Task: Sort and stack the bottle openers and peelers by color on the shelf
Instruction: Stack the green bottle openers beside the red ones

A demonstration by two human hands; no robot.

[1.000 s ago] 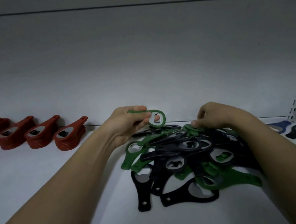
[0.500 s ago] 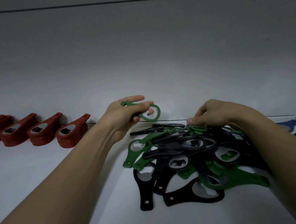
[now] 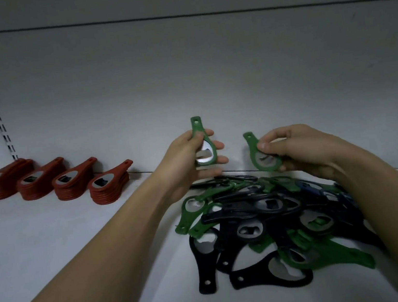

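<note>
Head view: my left hand [image 3: 189,159] and right hand [image 3: 301,147] each gripped a green plastic bottle opener [image 3: 205,147] [image 3: 260,154]; green sorting underway, stacking them together next.

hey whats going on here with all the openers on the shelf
A person is sorting bottle openers by color. The left hand holds one green opener upright, and the right hand pinches another green opener above a mixed pile of green and dark openers. Four red stacks already stand in a row on the shelf to the left.
</note>
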